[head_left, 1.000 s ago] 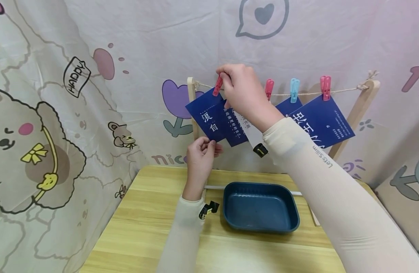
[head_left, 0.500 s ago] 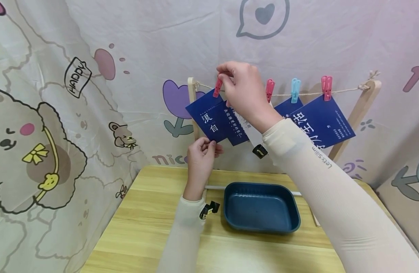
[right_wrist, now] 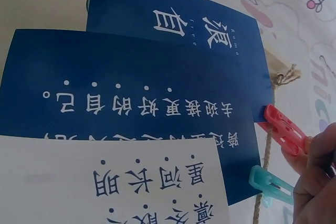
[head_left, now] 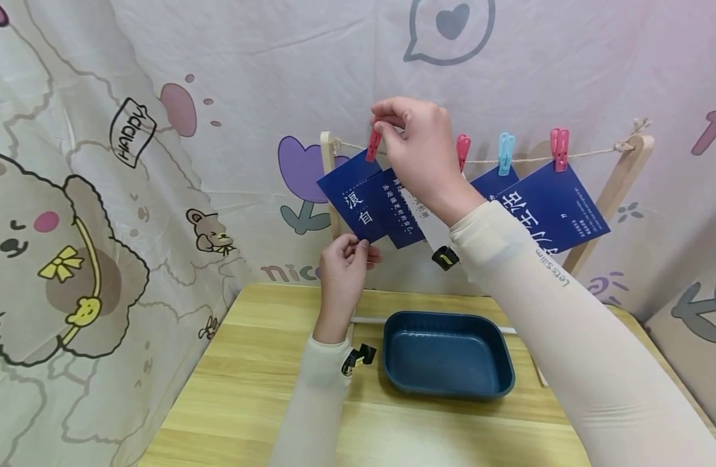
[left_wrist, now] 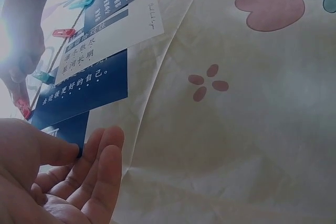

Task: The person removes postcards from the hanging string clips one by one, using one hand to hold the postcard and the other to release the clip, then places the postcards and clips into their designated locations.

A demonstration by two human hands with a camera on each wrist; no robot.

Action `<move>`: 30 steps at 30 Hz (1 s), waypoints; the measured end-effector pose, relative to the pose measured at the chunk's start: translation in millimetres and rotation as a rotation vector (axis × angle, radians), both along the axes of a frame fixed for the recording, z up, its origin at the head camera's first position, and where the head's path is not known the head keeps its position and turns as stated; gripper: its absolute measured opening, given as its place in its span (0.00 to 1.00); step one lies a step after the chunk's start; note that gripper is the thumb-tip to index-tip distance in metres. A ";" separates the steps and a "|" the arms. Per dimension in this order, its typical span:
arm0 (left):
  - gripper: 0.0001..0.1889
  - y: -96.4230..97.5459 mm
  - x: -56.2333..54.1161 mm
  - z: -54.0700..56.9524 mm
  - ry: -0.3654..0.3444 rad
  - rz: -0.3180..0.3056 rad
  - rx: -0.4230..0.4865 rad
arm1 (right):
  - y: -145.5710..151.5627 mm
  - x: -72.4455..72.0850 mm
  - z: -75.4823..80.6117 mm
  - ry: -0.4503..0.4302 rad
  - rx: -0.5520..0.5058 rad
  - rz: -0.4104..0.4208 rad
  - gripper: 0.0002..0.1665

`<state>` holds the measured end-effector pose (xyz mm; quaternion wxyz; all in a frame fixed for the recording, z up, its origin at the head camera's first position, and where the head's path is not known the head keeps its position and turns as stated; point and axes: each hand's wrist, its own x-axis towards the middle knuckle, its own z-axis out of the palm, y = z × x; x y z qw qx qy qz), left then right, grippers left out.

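At the left end of a rope line (head_left: 591,155), my right hand (head_left: 423,146) pinches the handle end of a red clothespin (head_left: 373,145). That clothespin's nose sits on the top corner of a blue card with white characters (head_left: 358,194); the right wrist view shows it at the rope. Below, my left hand (head_left: 343,267) holds the card's bottom corner between thumb and fingers. A second blue card (right_wrist: 131,87) overlaps the first, and a white card (right_wrist: 105,182) overlaps the second. Beside the red clothespin, a teal clothespin (right_wrist: 270,182) grips the second card.
Further right hang more blue cards (head_left: 559,207) on red and light blue clothespins (head_left: 505,154). Wooden posts (head_left: 611,201) carry the rope. A dark blue basin (head_left: 448,389) stands on the wooden table (head_left: 264,363) under the line. A patterned cloth (head_left: 264,78) covers the wall behind.
My right hand has risen slightly, with its fingers still at the red clothespin's handles. The left hand and the card's lower corner stay in place.
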<state>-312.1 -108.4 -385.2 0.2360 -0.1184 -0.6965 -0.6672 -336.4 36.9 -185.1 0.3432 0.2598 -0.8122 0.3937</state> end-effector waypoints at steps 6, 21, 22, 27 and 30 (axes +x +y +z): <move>0.08 -1.2 -0.1 -0.2 -0.007 0.009 0.006 | -0.9 0.4 0.7 0.059 0.002 0.010 0.12; 0.10 -0.9 -0.5 0.8 0.002 0.006 0.013 | -0.2 2.6 -1.4 0.138 -0.032 0.003 0.13; 0.10 -0.8 -0.6 0.9 0.001 0.006 0.012 | -0.1 2.8 -1.3 0.140 -0.033 -0.002 0.12; 0.10 -0.1 -0.4 1.5 -0.002 0.008 0.012 | 0.4 3.6 -1.5 0.156 -0.040 -0.008 0.12; 0.09 -0.2 -0.4 1.6 -0.003 0.011 0.013 | 0.5 4.1 -1.8 0.173 -0.044 -0.005 0.12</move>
